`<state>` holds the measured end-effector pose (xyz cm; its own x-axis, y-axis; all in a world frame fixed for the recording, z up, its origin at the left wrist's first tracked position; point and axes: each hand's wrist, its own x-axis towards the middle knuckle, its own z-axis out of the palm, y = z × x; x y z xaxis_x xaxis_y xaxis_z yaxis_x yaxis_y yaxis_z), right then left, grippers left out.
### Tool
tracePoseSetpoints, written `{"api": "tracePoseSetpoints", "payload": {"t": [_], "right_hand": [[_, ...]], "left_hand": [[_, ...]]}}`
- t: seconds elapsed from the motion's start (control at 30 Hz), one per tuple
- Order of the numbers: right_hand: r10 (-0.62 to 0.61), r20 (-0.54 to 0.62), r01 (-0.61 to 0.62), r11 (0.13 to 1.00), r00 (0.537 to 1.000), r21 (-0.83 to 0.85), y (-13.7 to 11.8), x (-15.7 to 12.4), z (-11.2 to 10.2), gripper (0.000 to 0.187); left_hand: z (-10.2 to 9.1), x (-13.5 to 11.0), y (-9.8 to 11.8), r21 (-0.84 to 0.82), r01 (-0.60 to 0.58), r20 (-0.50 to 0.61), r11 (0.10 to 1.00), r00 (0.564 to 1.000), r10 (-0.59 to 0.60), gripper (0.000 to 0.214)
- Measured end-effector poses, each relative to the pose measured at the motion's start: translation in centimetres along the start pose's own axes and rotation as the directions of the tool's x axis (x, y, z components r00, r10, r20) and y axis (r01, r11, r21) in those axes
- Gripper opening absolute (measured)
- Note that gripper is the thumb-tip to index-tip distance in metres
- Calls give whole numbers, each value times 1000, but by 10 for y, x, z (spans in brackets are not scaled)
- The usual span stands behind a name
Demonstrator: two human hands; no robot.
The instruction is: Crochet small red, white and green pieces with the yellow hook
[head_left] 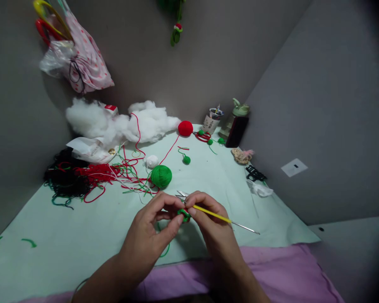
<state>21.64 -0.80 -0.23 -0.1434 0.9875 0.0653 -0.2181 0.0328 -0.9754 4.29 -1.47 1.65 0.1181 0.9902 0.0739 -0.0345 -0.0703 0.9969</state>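
Note:
My left hand pinches a small green crocheted piece between thumb and fingers. My right hand meets it there and holds a crochet hook with a yellow handle and a metal shaft pointing right. A green strand hangs below the piece. Small metal snips lie just behind my fingers. A green yarn ball sits on the pale green table behind them.
A tangle of red, green and black yarn lies at the left. White stuffing, a red yarn ball, a cup and a dark bottle stand at the back. A pink bag hangs on the wall. Purple cloth covers the near edge.

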Motion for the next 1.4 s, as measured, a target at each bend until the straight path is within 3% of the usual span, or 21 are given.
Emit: {"api": "tracePoseSetpoints", "payload": {"t": [0.13, 0.4, 0.6, 0.67, 0.73, 0.8, 0.9, 0.97, 1.03, 1.23, 1.4], "right_hand": [[34, 69, -35, 999, 997, 1, -4, -4, -3, 18], [93, 16, -92, 995, 996, -41, -6, -2, 6, 16], [118, 21, -117, 991, 993, -58, -7, 0, 6, 16], [128, 23, -127, 991, 992, -52, -8, -1, 6, 15], [126, 21, -124, 991, 992, -57, -8, -1, 6, 13], [117, 7, -116, 990, 993, -84, -8, -2, 6, 12], [106, -12, -106, 984, 994, -140, -8, -3, 5, 10], [104, -14, -105, 980, 994, -170, -9, -3, 5, 10], [104, -8, -104, 977, 995, -187, -10, -3, 5, 11], [-29, -4, 26, 953, 1000, -300, -13, -5, 9, 13], [-243, 18, 228, 876, 970, -424, -7, -7, 11, 16]], "left_hand": [[-1, 0, -5, -4, 28, -29, 1000, 999, -28, 5], [1, -1, -9, 60, -13, -55, 998, 998, 16, 6], [0, 0, -6, 0, 70, -12, 998, 998, -70, 8], [0, 0, -7, 24, 38, -4, 999, 999, -38, 8], [0, -1, -10, 115, -65, -40, 991, 997, 70, 5], [0, -2, -15, 271, -241, -95, 932, 957, 275, 12], [-3, -4, -23, 518, -494, -36, 698, 803, 595, 22], [-6, -5, -26, 599, -577, 81, 555, 733, 676, 28], [-9, -5, -27, 622, -607, 156, 495, 715, 681, 29], [-7, -1, -23, 540, -614, 145, 576, 742, 655, 25], [-3, 0, -20, 377, -490, 3, 786, 849, 528, 21]]}}
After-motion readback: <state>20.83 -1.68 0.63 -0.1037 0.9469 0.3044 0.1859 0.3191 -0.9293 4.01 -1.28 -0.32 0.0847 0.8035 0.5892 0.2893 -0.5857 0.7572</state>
